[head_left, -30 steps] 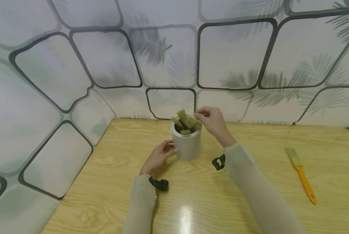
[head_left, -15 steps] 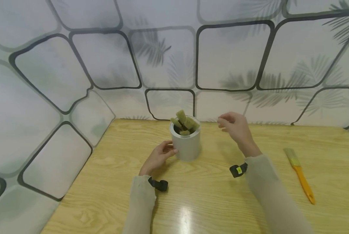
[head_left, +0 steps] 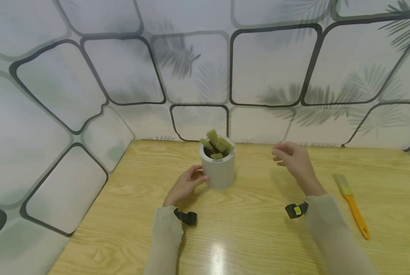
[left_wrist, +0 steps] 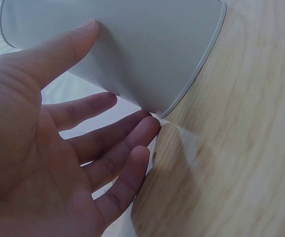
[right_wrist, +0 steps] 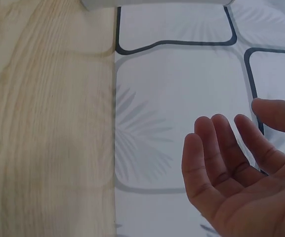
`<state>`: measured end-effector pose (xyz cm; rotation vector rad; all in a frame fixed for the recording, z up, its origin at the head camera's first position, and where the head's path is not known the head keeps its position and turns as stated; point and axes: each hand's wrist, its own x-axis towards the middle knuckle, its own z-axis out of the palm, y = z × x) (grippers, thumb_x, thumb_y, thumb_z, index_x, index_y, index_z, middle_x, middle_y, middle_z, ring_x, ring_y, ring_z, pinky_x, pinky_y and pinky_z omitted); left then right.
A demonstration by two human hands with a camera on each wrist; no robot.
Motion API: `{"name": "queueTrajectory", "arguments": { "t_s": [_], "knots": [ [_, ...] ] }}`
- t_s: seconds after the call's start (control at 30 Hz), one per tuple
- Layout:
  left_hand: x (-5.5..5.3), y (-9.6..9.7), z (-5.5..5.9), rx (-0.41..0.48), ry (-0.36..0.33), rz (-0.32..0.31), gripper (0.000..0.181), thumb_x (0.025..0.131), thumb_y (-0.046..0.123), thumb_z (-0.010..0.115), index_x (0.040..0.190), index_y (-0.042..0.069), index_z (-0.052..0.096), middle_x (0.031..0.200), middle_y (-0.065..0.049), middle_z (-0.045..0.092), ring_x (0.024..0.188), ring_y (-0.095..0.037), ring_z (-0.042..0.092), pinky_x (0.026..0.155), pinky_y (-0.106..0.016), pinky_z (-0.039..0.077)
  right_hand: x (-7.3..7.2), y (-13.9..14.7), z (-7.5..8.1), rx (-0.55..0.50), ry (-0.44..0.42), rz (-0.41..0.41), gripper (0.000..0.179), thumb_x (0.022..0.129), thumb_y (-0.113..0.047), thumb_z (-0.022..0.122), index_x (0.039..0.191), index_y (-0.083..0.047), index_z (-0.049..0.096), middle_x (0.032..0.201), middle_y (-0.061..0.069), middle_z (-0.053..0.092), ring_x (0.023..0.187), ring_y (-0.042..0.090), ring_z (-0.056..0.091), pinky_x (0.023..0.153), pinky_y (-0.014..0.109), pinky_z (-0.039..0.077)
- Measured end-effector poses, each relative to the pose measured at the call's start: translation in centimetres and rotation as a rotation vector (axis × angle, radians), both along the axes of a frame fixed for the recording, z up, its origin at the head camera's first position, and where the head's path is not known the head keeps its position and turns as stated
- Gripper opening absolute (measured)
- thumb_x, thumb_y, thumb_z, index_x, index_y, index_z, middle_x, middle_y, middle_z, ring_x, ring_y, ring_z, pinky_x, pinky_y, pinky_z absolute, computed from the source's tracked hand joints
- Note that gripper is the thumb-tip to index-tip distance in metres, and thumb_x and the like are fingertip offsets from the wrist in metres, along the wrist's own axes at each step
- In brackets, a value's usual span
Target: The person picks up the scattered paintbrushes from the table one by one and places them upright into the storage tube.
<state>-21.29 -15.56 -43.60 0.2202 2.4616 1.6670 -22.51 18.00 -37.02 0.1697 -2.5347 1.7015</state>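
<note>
A light grey cylindrical pot (head_left: 218,173) stands upright on the wooden table. Several chunky yellow-green pieces (head_left: 212,135) stick up out of its dark inside; their kind is unclear. On the pot's left side rests my left hand (head_left: 186,185), thumb (left_wrist: 78,42) on the wall and the other fingers loosely spread, with fingertips right at the side and lower edge. To the right of the pot, my right hand (head_left: 296,162) is held over the table with nothing in it. Its fingers (right_wrist: 223,148) are loosely bent and well apart from the pot.
On the right side of the table (head_left: 105,233) lies a flat brush (head_left: 354,208) with an orange handle and pale bristles. A patterned wall covering (head_left: 275,65) stands directly behind the table and along its left side.
My right hand has moved away from the pot's rim, off to the right and slightly down. My left hand and the pot have stayed in place.
</note>
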Motion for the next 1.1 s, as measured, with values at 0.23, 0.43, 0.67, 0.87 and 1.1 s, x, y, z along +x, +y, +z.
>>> {"name": "queueTrajectory", "arguments": {
  "t_s": [0.23,0.43,0.67,0.87,1.1],
  "knots": [
    [0.0,-0.1,-0.2,-0.009,0.004,-0.005,0.051,0.101,0.02,0.066,0.144,-0.003,0.05,0.137,-0.024,0.058,0.124,-0.039,0.057,0.102,-0.054,0.046,0.6,1.5,-0.8,-0.002,-0.005,-0.005,0.034,0.104,-0.017,0.06,0.124,0.011,0.06,0.111,0.016,0.066,0.084,0.005,0.066,0.077,0.026,0.058],
    [-0.1,-0.1,-0.2,-0.007,0.002,0.001,0.052,0.101,0.021,0.066,0.144,-0.002,0.05,0.137,-0.024,0.057,0.126,-0.039,0.056,0.102,-0.054,0.046,1.0,2.6,-1.0,0.003,-0.031,-0.024,0.033,0.104,-0.018,0.061,0.121,0.009,0.06,0.098,-0.002,0.067,0.085,0.005,0.067,0.076,0.024,0.058],
    [0.1,0.0,0.0,0.004,-0.006,0.004,0.051,0.101,0.022,0.067,0.143,-0.001,0.051,0.138,-0.023,0.057,0.127,-0.039,0.055,0.104,-0.055,0.045,1.9,4.7,-1.9,0.028,-0.054,-0.043,0.037,0.104,-0.02,0.06,0.124,0.011,0.059,0.099,-0.003,0.067,0.084,0.005,0.067,0.075,0.025,0.058],
    [0.0,0.0,0.1,0.004,-0.007,0.008,0.05,0.101,0.022,0.067,0.143,0.0,0.052,0.138,-0.022,0.058,0.127,-0.038,0.055,0.104,-0.056,0.044,2.4,6.7,-2.4,0.01,-0.068,-0.05,0.037,0.104,-0.021,0.06,0.124,0.011,0.058,0.096,-0.014,0.066,0.084,0.004,0.067,0.074,0.026,0.059],
    [0.1,0.0,0.1,0.014,-0.016,0.01,0.051,0.101,0.022,0.067,0.144,0.0,0.051,0.139,-0.022,0.057,0.128,-0.038,0.054,0.104,-0.056,0.044,3.2,8.7,-2.6,0.047,-0.119,-0.059,0.045,0.105,-0.025,0.059,0.13,0.013,0.053,0.097,-0.014,0.065,0.084,0.002,0.066,0.075,0.026,0.059]
  ]
}}
